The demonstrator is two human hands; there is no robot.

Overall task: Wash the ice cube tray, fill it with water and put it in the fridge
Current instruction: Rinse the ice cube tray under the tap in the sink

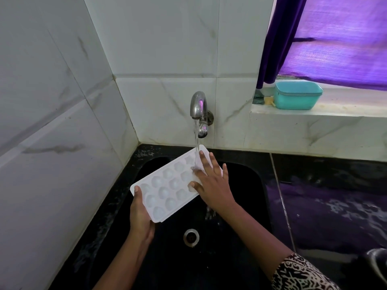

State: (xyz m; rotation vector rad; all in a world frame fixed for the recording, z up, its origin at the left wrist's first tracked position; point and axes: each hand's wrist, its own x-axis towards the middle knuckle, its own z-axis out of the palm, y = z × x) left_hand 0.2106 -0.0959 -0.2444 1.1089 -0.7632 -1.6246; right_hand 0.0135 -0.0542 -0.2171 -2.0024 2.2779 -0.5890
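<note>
Holding tray tilted over sink under running tap, left hand pinching its near corner to steady it — rubbing far cells with right hand, fingers spread flat, probably to wash them and let water drain away.

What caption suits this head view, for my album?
Left hand holds the ice cube tray under a running tap; right hand rests on it.

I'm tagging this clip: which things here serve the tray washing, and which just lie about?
In the job: ice cube tray, tap, water stream, sink, left hand gripping it, right hand flat on it.
Lying about: teal tub on the ledge, purple curtain.
</note>
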